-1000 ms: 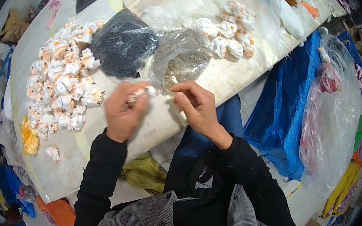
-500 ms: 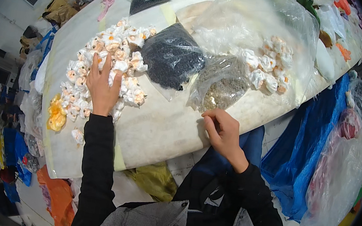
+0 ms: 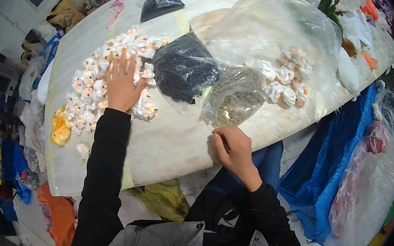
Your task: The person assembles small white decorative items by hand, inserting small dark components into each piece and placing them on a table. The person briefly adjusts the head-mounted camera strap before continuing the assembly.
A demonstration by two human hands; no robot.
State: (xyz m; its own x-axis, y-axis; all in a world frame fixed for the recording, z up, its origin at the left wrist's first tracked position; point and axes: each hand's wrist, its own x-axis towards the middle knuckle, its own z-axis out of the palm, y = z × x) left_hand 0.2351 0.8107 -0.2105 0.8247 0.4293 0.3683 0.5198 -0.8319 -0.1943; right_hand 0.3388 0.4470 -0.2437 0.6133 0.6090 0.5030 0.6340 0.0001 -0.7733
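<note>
My left hand [image 3: 124,88] lies with fingers spread on a heap of small white, peach-centred fabric bundles [image 3: 88,88] at the left of the table. Close to the table's front edge, my right hand [image 3: 235,149] is curled closed; whatever it may hold is hidden. Just beyond it sits a clear bag of grey-brown granules [image 3: 235,98]. A clear bag of black granules [image 3: 184,68] lies between the heap and that bag. More white bundles [image 3: 284,77] sit in or under a large clear plastic sheet or bag [image 3: 267,17] at the right.
The pale-covered table [image 3: 167,154] bears a smaller black-filled bag [image 3: 162,5] at the back, a crumpled yellow bundle [image 3: 60,125] at the left and a pink strip [image 3: 116,8]. A green metal tool [image 3: 329,10] stands far right. Blue sheeting [image 3: 316,185] hangs beside the table.
My left hand has shifted a little right and forward over the heap. The right hand, still closed, sits slightly lower and further left. The view has tilted slightly.
</note>
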